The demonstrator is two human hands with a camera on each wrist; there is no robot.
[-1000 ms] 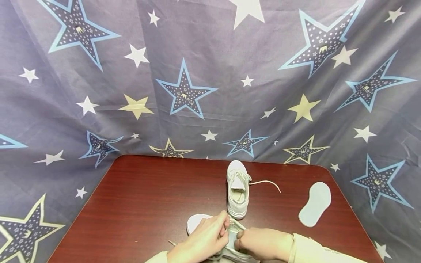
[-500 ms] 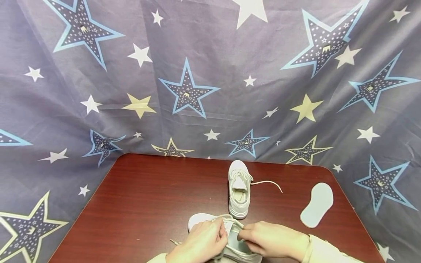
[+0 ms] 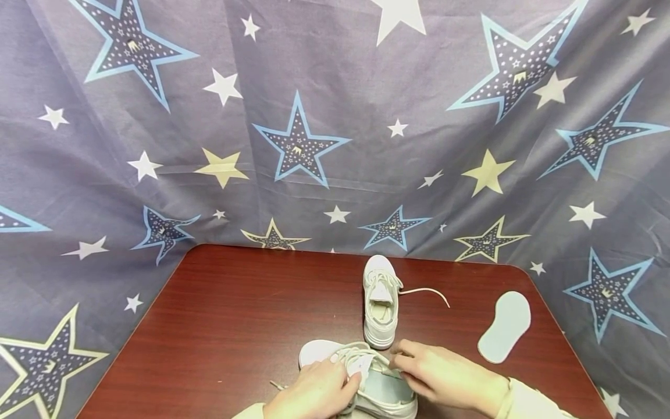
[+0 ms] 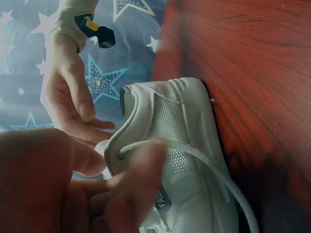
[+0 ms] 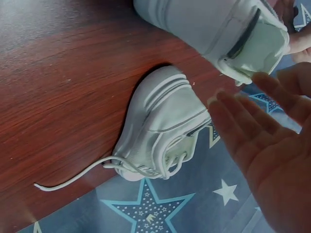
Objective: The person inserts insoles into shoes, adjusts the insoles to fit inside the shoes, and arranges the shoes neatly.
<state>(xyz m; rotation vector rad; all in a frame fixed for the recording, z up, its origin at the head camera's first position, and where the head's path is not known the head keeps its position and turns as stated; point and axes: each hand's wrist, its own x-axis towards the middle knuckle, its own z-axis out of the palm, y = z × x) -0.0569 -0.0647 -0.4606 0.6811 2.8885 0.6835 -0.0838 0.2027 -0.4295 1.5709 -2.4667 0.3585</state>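
Observation:
A white sneaker [image 3: 395,407] lies near the front edge with its toe to the left and a pale blue-green insole [image 3: 384,386] inside its opening. My left hand [image 3: 314,389] holds that sneaker at the laces and tongue; the left wrist view shows its fingers bent there, one blurred over the mesh side [image 4: 180,145]. Beside the collar is my right hand [image 3: 445,375], fingers loosely extended. In the right wrist view, one of its fingertips [image 5: 260,80] appears at or very near the sneaker's opening, and nothing is held.
A second white sneaker [image 3: 380,326] stands just behind, toe toward the back, its loose lace [image 3: 424,290] trailing right. Another pale insole [image 3: 505,327] lies on the right side of the red-brown table [image 3: 251,308]. A star-patterned cloth [image 3: 356,145] hangs behind.
My right hand has come out of the sneaker's opening and moved right, its fingers loosening; more of the insole shows. The left hand has lowered slightly onto the laces.

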